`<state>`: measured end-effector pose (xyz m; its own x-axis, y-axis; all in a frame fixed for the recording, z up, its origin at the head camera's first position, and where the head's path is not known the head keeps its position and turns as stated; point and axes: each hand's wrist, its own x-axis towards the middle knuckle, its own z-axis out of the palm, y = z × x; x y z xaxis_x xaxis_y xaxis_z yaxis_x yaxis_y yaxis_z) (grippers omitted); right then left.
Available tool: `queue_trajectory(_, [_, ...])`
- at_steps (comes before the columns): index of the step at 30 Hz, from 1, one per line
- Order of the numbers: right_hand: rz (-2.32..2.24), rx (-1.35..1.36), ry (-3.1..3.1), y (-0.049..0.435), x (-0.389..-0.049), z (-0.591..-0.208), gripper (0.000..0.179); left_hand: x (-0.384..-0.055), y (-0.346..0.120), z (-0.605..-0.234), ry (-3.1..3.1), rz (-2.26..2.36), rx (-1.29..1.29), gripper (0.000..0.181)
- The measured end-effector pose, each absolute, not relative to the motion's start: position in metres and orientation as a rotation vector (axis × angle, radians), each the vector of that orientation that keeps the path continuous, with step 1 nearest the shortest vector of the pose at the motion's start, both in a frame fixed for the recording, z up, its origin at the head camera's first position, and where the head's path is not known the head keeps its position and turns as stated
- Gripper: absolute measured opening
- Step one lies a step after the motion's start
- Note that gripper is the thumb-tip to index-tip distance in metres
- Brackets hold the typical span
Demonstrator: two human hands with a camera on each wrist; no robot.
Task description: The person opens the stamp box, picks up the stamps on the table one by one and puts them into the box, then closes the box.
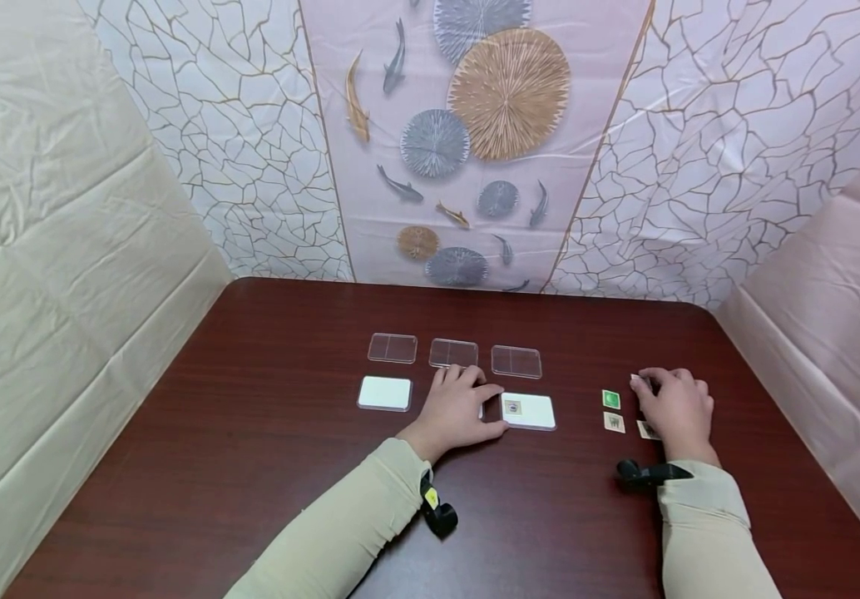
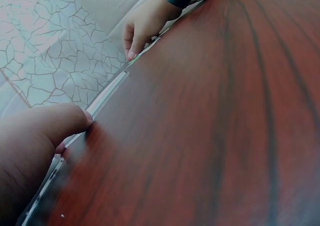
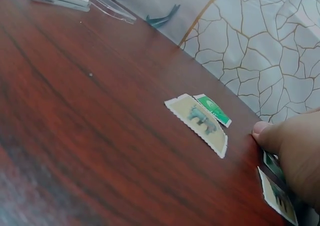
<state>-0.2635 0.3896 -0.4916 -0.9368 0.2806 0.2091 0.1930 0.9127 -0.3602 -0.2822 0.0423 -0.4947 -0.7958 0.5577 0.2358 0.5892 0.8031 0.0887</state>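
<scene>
My left hand grips the left end of a flat clear case with a white insert, thumb at its near edge and index finger at its far edge. A small beige stamp lies on that insert. Under the palm, a second white case is mostly hidden. On the right, my right hand bends its fingers down over a dark green stamp, largely covered; I cannot tell if it is pinched. Beside it lie a bright green stamp, a beige stamp and another beige stamp, partly covered.
Three clear lids stand in a row behind the cases: left lid, middle lid, right lid. Left of my left hand is another white-filled case. The dark wooden table meets a patterned cloth at the back.
</scene>
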Motion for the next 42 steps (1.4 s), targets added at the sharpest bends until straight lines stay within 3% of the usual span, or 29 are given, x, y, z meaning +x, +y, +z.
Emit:
queue_trajectory(19, [0.373, -0.393, -2.797, 0.384, -0.265, -0.487, 0.032, -0.282, 0.04, -0.494, -2.794, -0.246, -0.89, 0.059])
queue_trajectory(28, [0.553, -0.465, -2.696, 0.385, -0.263, -0.491, 0.026, -0.281, 0.04, -0.494, -2.82, -0.234, -0.888, 0.058])
queue_trajectory(32, [0.692, -0.489, -2.605, 0.38, -0.263, -0.489, 0.032, -0.281, 0.04, -0.494, -2.825, -0.229, -0.884, 0.058])
queue_trajectory(36, [0.795, -0.429, -2.508, 0.371, -0.263, -0.489, 0.035, -0.281, 0.04, -0.495, -2.808, -0.235, -0.89, 0.058])
queue_trajectory(42, [0.852, -0.277, -2.429, 0.35, -0.261, -0.49, 0.026, -0.282, 0.04, -0.495, -2.795, -0.236, -0.9, 0.058])
